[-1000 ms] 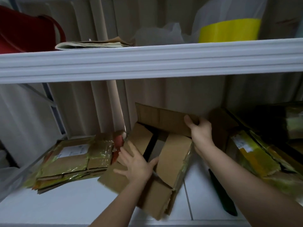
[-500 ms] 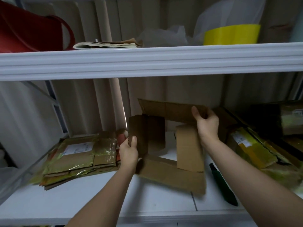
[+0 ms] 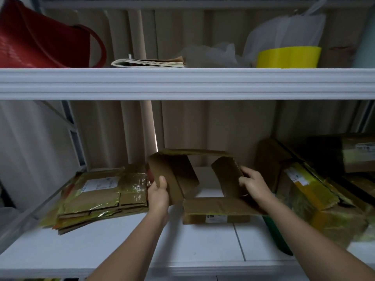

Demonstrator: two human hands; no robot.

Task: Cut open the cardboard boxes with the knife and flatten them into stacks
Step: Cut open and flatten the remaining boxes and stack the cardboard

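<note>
— Where's the cut-open cardboard box [image 3: 205, 205]?
— Between both hands, propped open like a frame on the white shelf [image 3: 121, 246].
— Left hand [image 3: 158, 194]?
— Curled round the box's left flap, thumb on the inner face.
— Right hand [image 3: 253, 185]?
— Pinching the right flap near its top edge.
— Beyond the left hand?
— Just beside it, a stack of flattened boxes [image 3: 101, 196], taped yellow.
— Beyond the right?
— More taped boxes [image 3: 316, 191], close by. Under the right forearm, something green [image 3: 279, 238], mostly hidden, likely the knife handle; hard to tell.
</note>
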